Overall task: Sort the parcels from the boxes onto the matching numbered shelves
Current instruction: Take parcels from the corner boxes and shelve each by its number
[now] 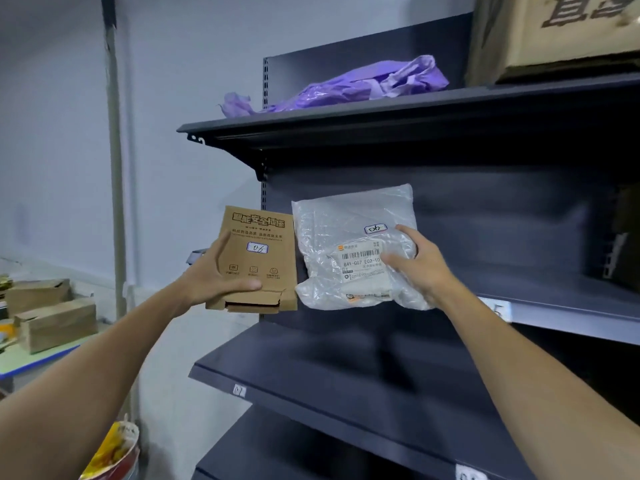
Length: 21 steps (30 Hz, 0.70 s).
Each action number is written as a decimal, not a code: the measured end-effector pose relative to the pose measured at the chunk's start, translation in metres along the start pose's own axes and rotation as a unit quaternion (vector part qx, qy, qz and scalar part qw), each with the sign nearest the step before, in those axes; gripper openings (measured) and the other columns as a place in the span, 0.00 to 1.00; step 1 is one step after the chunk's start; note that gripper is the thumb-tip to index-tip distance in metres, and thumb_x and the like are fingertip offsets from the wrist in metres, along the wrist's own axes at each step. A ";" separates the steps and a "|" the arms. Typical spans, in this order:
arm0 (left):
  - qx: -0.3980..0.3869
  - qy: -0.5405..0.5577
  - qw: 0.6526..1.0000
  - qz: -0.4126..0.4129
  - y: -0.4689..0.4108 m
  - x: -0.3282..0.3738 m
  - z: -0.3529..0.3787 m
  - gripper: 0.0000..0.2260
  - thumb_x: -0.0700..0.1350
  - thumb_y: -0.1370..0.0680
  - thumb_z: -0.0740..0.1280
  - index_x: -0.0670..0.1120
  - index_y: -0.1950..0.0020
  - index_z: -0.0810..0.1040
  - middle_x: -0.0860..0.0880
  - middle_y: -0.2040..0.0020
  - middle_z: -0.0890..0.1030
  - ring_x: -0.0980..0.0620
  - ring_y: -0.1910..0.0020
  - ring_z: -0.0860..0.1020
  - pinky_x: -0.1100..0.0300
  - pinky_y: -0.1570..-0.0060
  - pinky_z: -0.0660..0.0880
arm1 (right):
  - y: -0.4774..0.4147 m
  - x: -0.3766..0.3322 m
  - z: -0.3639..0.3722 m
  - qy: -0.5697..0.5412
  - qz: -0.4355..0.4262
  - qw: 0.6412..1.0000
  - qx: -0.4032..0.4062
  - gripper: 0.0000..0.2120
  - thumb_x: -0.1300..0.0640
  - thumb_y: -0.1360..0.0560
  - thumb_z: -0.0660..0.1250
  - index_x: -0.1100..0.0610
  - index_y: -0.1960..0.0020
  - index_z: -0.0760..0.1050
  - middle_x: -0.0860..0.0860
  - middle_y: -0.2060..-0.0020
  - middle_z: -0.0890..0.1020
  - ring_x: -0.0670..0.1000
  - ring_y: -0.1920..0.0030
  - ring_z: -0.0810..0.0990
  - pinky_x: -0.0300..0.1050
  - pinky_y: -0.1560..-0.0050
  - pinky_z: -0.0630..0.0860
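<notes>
My left hand (216,273) grips a flat brown cardboard parcel (263,237) with a label reading 06, held up in front of the shelf unit's left edge. Beside it my right hand (420,263) holds a white plastic bag parcel (346,223), also marked 06, with a barcode sticker. Both parcels are raised side by side in front of the dark middle shelf (571,306). That shelf carries a white tag (498,311) on its front edge, partly hidden by my right forearm. The shelf below (311,375) has a small number tag (239,390).
A purple plastic bag (363,84) lies on the top shelf (346,119), next to a large cardboard box (561,32). At left a table (27,362) holds brown cardboard boxes (55,323). A yellow bag (114,448) sits on the floor by the shelf unit.
</notes>
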State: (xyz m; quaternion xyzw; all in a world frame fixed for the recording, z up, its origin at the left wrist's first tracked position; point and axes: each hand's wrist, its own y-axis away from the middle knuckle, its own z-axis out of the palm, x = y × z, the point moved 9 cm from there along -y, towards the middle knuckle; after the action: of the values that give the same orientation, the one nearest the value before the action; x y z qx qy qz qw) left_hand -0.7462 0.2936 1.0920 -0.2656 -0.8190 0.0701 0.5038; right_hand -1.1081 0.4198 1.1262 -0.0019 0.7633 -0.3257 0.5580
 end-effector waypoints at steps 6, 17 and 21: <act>-0.108 -0.005 0.994 0.002 -0.069 -0.033 -0.029 0.64 0.56 0.43 0.86 0.61 0.20 0.44 0.62 0.33 0.72 0.61 0.34 0.72 0.63 0.36 0.70 | -0.026 0.007 0.049 0.025 0.048 0.997 0.059 0.34 0.58 0.27 0.77 0.47 0.26 0.68 0.50 0.40 0.81 0.51 0.45 0.83 0.54 0.42 0.81; -0.143 -0.040 0.989 0.013 -0.144 -0.073 -0.072 0.63 0.69 0.51 0.77 0.55 0.19 0.56 0.55 0.34 0.72 0.52 0.36 0.73 0.57 0.36 0.68 | -0.047 0.002 0.105 0.099 0.093 0.984 0.118 0.32 0.57 0.24 0.74 0.49 0.24 0.65 0.46 0.49 0.80 0.52 0.47 0.84 0.47 0.47 0.82; -0.117 -0.053 0.992 0.009 -0.170 -0.088 -0.079 0.57 0.75 0.51 0.74 0.55 0.25 0.69 0.51 0.30 0.74 0.49 0.31 0.72 0.52 0.30 0.67 | -0.058 0.007 0.110 0.106 0.110 0.979 0.134 0.31 0.56 0.24 0.74 0.49 0.25 0.65 0.50 0.46 0.81 0.59 0.45 0.84 0.58 0.44 0.81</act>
State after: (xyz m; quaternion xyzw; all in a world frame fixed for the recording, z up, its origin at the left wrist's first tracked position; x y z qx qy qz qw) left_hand -0.7095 0.0932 1.1259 -0.3258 -0.8448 -0.0080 0.4244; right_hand -1.0380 0.3170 1.1307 0.1909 0.7629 -0.3603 0.5017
